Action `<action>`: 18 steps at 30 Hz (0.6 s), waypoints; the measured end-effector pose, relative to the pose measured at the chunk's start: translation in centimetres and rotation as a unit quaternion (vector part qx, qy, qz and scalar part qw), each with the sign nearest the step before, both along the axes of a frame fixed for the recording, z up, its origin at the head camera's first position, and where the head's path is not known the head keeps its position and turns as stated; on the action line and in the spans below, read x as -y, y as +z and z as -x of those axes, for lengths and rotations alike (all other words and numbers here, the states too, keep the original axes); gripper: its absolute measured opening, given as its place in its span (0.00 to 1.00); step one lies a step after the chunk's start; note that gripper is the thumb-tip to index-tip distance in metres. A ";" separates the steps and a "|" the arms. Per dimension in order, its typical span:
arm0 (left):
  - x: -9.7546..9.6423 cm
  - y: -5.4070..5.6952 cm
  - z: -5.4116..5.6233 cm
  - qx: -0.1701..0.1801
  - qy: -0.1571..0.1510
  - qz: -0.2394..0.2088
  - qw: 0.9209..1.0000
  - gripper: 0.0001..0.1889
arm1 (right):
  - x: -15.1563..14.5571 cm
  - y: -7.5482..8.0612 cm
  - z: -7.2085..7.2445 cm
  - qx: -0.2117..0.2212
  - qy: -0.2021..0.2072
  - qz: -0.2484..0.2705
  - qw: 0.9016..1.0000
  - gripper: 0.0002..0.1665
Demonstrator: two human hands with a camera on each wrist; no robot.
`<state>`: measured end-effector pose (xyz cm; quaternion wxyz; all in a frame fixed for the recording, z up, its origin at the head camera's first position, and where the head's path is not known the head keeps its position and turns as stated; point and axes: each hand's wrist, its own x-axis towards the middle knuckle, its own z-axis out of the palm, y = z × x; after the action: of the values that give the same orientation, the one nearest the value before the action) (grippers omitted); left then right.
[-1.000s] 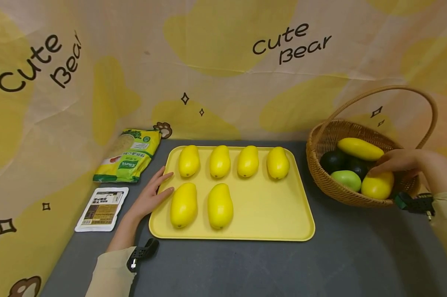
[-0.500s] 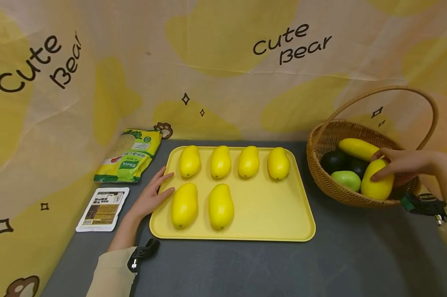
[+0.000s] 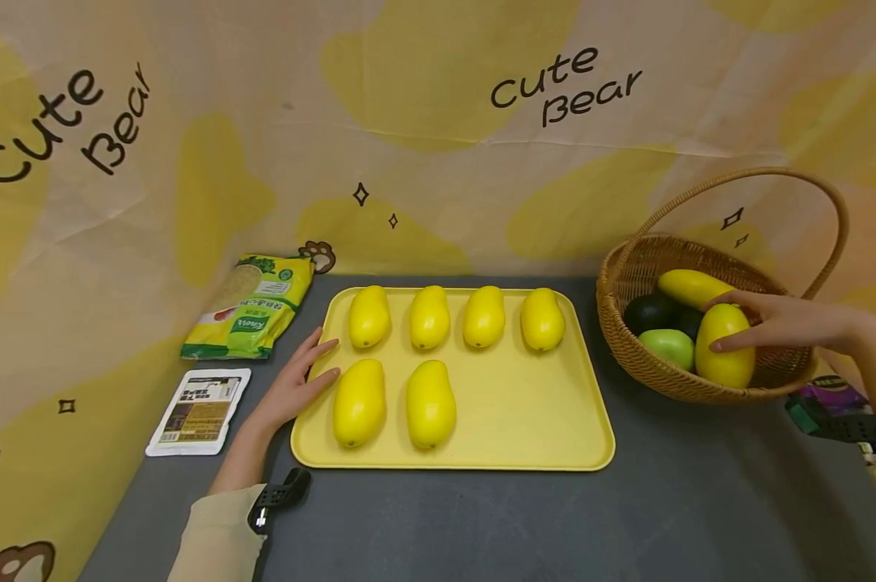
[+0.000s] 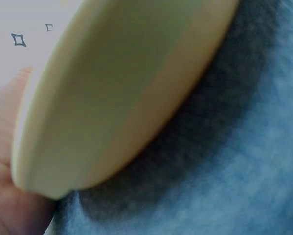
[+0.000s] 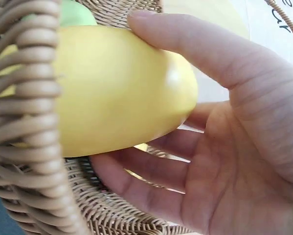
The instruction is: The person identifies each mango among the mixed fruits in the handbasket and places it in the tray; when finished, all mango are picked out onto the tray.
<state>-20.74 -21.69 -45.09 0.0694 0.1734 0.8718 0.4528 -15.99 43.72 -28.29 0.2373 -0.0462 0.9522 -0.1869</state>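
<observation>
My right hand (image 3: 780,319) grips a yellow mango (image 3: 722,364) inside the wicker basket (image 3: 642,368). In the right wrist view the thumb (image 5: 185,34) lies over the mango and the other fingers curl beneath it, behind the basket's woven rim. Beside that mango are a green fruit (image 3: 667,347), dark fruits (image 3: 649,314) and another yellow fruit (image 3: 688,287). My left hand (image 3: 292,384) rests with extended fingers at the left rim of the yellow tray (image 3: 525,420). The left wrist view shows the tray's edge (image 4: 112,98) close up, with part of the hand behind it.
Several yellow mangoes (image 3: 431,404) lie on the tray in a back row and a shorter front row. Left of it are a green-yellow food bag (image 3: 249,307) and a white packet (image 3: 200,411). A purple packet (image 3: 834,396) sits right of the basket, partly behind the wrist.
My right hand has taken hold of the mango, turned it more upright and shifted it slightly left. The purple packet has come into sight. My left hand stays at the tray's rim.
</observation>
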 end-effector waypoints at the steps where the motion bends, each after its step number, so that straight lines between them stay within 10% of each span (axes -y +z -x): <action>1: 0.0 0.0 0.0 0.001 0.000 0.000 1.000 0.30 | 0.0 -0.1 0.0 -0.010 0.003 -0.010 1.000 0.46; 18: 0.0 0.2 0.0 0.000 0.001 -0.004 1.000 0.30 | 3.8 1.7 -1.0 -0.130 -0.088 0.005 0.988 0.51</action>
<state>-20.74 -21.68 -44.90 0.0683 0.1729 0.8700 0.4567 -14.98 39.94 -26.62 0.0944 0.0124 0.9742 -0.2044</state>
